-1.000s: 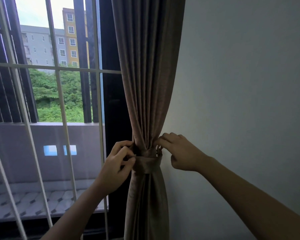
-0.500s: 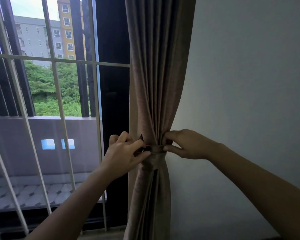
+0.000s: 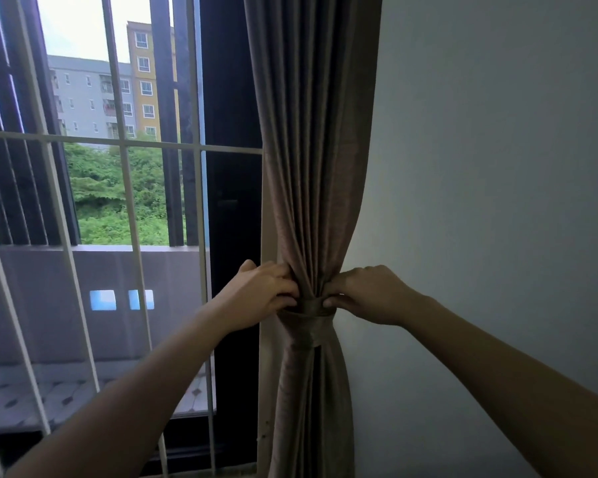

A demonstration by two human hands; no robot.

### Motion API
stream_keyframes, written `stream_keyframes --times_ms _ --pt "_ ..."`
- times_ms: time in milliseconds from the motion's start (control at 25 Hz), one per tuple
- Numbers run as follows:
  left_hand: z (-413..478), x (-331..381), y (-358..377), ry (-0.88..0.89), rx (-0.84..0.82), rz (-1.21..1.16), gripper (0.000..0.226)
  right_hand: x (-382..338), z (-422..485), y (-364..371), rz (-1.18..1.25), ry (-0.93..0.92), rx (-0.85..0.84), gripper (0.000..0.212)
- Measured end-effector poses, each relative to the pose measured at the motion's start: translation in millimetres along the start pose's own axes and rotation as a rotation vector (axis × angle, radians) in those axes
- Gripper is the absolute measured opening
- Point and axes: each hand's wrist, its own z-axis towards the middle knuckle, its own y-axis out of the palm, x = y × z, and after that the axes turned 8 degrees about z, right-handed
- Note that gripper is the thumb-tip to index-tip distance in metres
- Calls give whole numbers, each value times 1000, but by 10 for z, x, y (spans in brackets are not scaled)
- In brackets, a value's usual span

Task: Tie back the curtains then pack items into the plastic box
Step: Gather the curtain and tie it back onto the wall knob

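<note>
Head view shows the curtain [image 3: 311, 167] bunched tight, a cloth band [image 3: 308, 305] round its middle; the left hand [image 3: 259, 291] on the curtain's window [image 3: 94, 188] side and the right hand [image 3: 363, 293] on its wall [image 3: 497, 201] side each pinch band and folds with curled fingers. If either pinch loosens before the cloth band is fastened, it may well slacken and the folds spill out toward the window; an uneven pull could drag it down the curtain. No plastic box is in view.
</note>
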Motion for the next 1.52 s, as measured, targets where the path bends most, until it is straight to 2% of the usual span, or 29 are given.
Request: stream_keyframes --times_ms 80,240,360,440,560,600,640,720,760,840,920,1000,1120,1160,1280,1360,1520 --pt "112 -86 -134 -18 -54 5 21 24 77 -181 -36 17 20 30" --pt "174 -85 -193 4 -15 -176 23 56 88 -315 -7 51 37 31" --pt "227 -153 -190 -29 18 -103 22 31 124 -325 -61 39 53 29" --pt "218 -129 -147 -61 159 -190 21 45 117 -351 18 43 214 26" --pt "-11 22 42 -149 335 -356 17 131 -101 -61 491 100 657 11" --pt "-120 51 107 -158 362 -368 19 169 -206 130 556 165 696 7" --pt "-211 62 160 -148 352 -368 21 189 -311 342 562 251 623 6" --pt "-311 57 247 -121 239 -332 29 155 -456 813 547 405 296 23" --pt "-323 49 287 -131 181 -298 33 75 -488 1026 581 446 182 39" --pt "-293 66 308 -159 96 -204 33 -196 -439 1337 716 460 135 81" --pt "-247 94 281 -133 75 -138 32 -506 -278 1539 838 522 164 125" --pt "-217 92 250 -115 111 -185 29 -698 -92 1651 884 683 204 142" --pt "-223 106 236 -134 207 -219 23 -832 88 1691 876 768 284 131" --pt "-237 106 242 -164 235 -228 21 -840 121 1721 905 756 318 119" --pt "-285 105 256 -278 267 -308 14 -664 71 1731 1020 700 354 67" --pt "-295 170 274 -307 316 -361 14 -394 -95 1750 1172 622 325 49" --pt "-370 418 481 -552 383 -740 40 -78 -474 1781 1130 454 95 55"
